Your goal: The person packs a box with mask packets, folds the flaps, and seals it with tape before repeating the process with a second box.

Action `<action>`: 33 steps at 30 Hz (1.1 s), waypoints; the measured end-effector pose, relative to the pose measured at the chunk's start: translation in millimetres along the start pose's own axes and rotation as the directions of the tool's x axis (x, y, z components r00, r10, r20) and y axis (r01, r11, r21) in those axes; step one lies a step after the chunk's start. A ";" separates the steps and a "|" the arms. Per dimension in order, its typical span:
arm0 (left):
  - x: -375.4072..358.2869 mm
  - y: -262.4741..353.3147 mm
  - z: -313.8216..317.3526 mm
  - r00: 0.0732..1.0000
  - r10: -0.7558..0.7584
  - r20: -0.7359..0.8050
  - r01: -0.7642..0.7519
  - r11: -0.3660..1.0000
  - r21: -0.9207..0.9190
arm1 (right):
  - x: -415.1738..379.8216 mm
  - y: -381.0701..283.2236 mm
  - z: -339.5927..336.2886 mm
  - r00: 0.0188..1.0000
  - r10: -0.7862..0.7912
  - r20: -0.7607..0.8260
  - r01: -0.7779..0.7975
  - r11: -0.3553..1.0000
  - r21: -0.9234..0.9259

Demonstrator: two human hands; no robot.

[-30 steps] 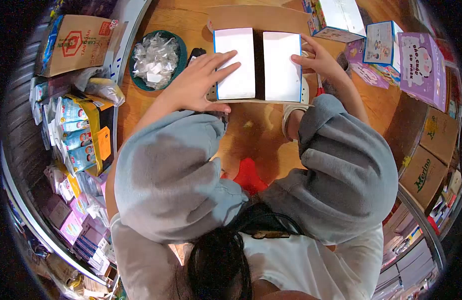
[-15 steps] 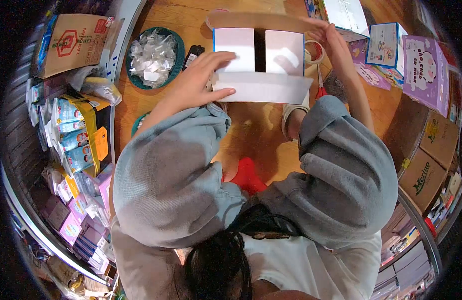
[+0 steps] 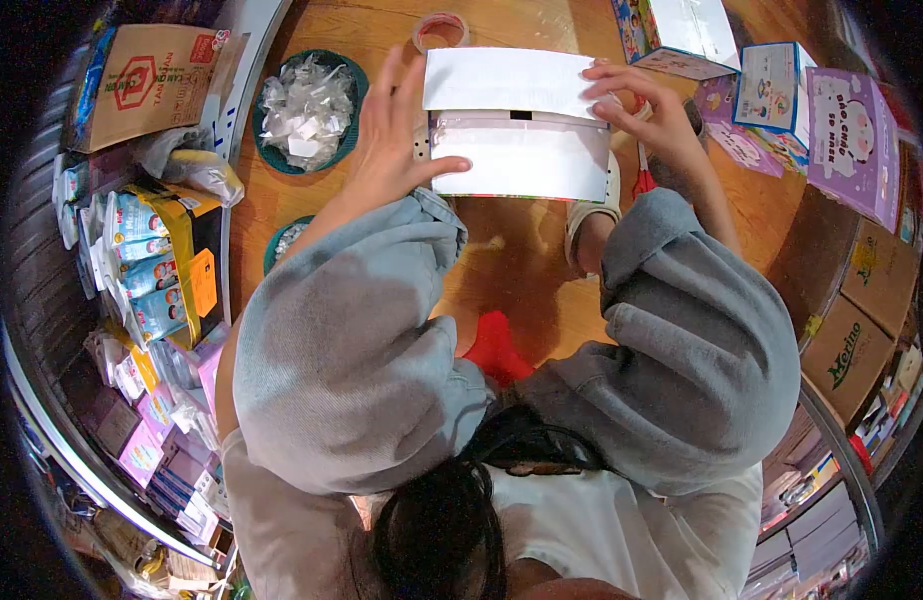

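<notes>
A cardboard box (image 3: 517,160) with white flaps stands on the floor before me. Its near and far flaps lie folded inward, leaving a small dark gap between them at the middle. My left hand (image 3: 390,140) is at the box's left side, fingers stretched out and apart, the thumb resting on the near flap. At the far flap (image 3: 512,78), my right hand (image 3: 652,110) has its bent fingers and thumb at the right end, gripping the edge.
Beyond the box lies a tape roll (image 3: 442,32). A green basket (image 3: 357,120) of clear plastic scraps stands left. Red-handled scissors (image 3: 644,180) are near my right wrist. Printed boxes (image 3: 772,90) stand at right, with brown cartons (image 3: 847,350) nearer. Packed shelves line the left.
The far flap has folded down toward me, covering the white inner flaps and most of the dark gap. My right hand has come onto it; my left hand has shifted left, its fingers off the box top.
</notes>
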State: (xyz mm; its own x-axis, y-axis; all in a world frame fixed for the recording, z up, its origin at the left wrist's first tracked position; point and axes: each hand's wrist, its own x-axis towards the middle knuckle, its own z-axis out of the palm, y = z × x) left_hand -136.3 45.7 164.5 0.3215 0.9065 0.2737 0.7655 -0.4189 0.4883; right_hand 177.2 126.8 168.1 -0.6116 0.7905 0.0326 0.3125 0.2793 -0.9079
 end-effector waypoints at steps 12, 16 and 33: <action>6.6 8.6 -7.4 0.859 0.132 0.494 -0.272 0.936 0.222 | -1.3 3.7 10.2 0.992 -0.126 0.004 0.123 0.962 -0.242; 11.1 12.6 -11.1 0.843 0.142 0.519 -0.301 0.924 0.235 | -8.9 23.0 -9.9 0.952 -0.030 -0.305 0.052 0.997 0.065; 11.8 11.4 -8.3 0.833 0.134 0.536 -0.301 0.923 0.238 | -66.4 154.0 19.1 0.896 0.349 -0.273 -0.437 0.589 -0.679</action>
State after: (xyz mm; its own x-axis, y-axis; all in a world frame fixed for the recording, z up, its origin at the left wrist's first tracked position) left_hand -128.4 51.2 180.2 0.6691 0.7277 -0.1510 0.7427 -0.6475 0.1709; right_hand 252.0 106.9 18.1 -0.2403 0.9550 -0.1739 0.9453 0.1895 -0.2655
